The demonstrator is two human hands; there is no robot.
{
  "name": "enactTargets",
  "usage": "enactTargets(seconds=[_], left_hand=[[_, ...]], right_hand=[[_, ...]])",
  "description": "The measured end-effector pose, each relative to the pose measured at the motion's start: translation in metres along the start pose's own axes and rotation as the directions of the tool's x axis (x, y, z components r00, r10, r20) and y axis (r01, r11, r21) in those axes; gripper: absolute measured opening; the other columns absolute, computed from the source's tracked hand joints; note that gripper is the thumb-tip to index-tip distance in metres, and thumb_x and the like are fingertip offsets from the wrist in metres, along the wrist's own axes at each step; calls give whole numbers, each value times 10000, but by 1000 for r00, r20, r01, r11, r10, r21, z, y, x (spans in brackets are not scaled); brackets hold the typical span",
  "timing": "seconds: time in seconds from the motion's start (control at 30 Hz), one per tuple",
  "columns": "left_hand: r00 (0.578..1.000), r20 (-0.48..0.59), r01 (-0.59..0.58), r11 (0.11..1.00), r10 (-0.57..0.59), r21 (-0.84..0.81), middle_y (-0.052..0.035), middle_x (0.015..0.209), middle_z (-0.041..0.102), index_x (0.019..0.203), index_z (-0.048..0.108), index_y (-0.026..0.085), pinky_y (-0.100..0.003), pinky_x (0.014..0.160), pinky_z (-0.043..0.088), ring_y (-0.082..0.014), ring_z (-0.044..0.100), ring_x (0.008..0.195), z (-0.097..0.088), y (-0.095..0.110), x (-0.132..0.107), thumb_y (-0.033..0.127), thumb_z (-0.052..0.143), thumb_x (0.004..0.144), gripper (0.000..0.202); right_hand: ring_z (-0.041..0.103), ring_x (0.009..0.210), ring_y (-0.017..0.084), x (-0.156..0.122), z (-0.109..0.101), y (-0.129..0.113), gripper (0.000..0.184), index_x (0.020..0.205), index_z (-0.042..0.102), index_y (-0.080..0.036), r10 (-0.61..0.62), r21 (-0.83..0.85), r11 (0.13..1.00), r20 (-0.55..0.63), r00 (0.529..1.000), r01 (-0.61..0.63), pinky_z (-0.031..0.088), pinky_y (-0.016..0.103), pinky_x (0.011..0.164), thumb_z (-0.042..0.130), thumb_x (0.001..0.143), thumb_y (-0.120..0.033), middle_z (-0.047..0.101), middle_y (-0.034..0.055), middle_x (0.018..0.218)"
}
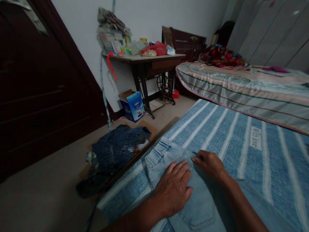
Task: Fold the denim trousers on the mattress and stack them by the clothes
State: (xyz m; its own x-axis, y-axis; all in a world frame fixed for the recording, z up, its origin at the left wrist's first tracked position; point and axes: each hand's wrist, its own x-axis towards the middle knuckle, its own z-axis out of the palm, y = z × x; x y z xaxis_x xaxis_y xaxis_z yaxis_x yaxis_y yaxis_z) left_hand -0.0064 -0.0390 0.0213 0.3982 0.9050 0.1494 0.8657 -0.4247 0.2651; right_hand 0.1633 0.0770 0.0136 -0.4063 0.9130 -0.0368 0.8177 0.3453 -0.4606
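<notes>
Light-blue jeans (200, 206) with a gathered elastic waistband lie on a blue-and-white striped bed cover (222, 129). My left hand (174, 187) rests flat on them below the waistband, fingers stretched out. At the far edge of the jeans, my right hand (209, 162) has its thumb and fingers pinched on the denim. A back pocket shows below my left hand. The lower part of the jeans runs out of view at the bottom, and my right forearm covers some of it.
On the floor at the left, dark denim clothes (116, 148) lie heaped on cardboard. A blue box (132, 106) stands by a sewing-machine table (145, 59) piled with goods. Behind is another bed (241, 83) with a red flowered blanket (219, 56).
</notes>
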Motion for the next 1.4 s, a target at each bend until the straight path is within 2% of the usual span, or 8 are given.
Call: enactTargets(seconds=[0.2, 0.47, 0.7, 0.83, 0.93, 1.1, 1.3, 1.4], left_hand=[[1000, -29, 6, 1000, -6, 8, -65, 1392, 450, 1235, 484, 185, -402, 1126, 226, -200, 314, 1332, 0, 1, -1, 400, 457, 895, 403], [1000, -16, 5, 1000, -5, 4, -72, 1398, 443, 1246, 475, 177, -408, 1128, 215, -202, 315, 1335, 1, 1, -1, 407, 433, 905, 413], [999, -35, -15, 1000, 15, 17, -82, 1390, 450, 1254, 477, 178, -416, 1112, 248, -213, 326, 1327, 2, -1, -2, 391, 470, 889, 423], [998, -61, -27, 999, 28, 25, -89, 1380, 460, 1241, 486, 167, -412, 1114, 238, -217, 333, 1323, 5, -1, -3, 420, 457, 897, 428], [997, -74, -25, 999, 27, 31, -85, 1374, 468, 1249, 478, 166, -413, 1119, 220, -217, 333, 1324, 7, -1, -3, 424, 428, 910, 429], [997, -67, -20, 999, 21, 27, -82, 1376, 466, 1256, 476, 165, -400, 1122, 214, -215, 336, 1320, 7, -1, -4, 442, 410, 914, 444], [999, -41, -32, 999, 32, 17, -93, 1379, 460, 1272, 458, 140, -388, 1124, 197, -215, 331, 1322, 6, -1, -6, 448, 333, 939, 471], [998, -50, -36, 999, 38, 26, -104, 1379, 459, 1280, 453, 124, -391, 1125, 178, -224, 328, 1324, 8, 0, -7, 452, 308, 944, 491]], right_hand=[[489, 527, 130, 2, -9, 2, 400, 578, 551, -200, -5, 24, 1000, 169, 986, 1, 282, 242, 499, 454, 822, -502, 516, -9, 530], [409, 500, 106, 1, 1, 8, 422, 525, 459, -194, 4, 194, 981, 73, 997, -18, 250, 235, 477, 491, 777, -531, 418, -37, 490], [488, 580, 136, 0, 4, 8, 399, 603, 536, -198, 9, 24, 1000, 44, 999, -10, 287, 250, 539, 444, 812, -526, 532, 0, 573], [473, 555, 131, 4, -5, -1, 469, 579, 540, -188, 38, 96, 994, 118, 992, -50, 278, 246, 509, 440, 793, -594, 499, -6, 543], [455, 540, 122, 17, -10, -17, 536, 558, 540, -177, -20, 186, 983, 134, 991, -5, 276, 246, 506, 393, 802, -630, 478, -8, 526], [425, 524, 111, 45, 4, -37, 476, 532, 540, -169, -117, 280, 958, 176, 977, 64, 261, 237, 490, 450, 790, -559, 453, -20, 497], [445, 540, 124, 43, 28, -34, 429, 570, 537, -191, -40, 136, 990, -56, 998, 47, 269, 250, 525, 458, 809, -539, 495, -7, 529], [461, 554, 133, 42, 24, -37, 453, 593, 566, -193, -57, 114, 992, -22, 998, 59, 279, 254, 536, 440, 811, -571, 514, 1, 542]])
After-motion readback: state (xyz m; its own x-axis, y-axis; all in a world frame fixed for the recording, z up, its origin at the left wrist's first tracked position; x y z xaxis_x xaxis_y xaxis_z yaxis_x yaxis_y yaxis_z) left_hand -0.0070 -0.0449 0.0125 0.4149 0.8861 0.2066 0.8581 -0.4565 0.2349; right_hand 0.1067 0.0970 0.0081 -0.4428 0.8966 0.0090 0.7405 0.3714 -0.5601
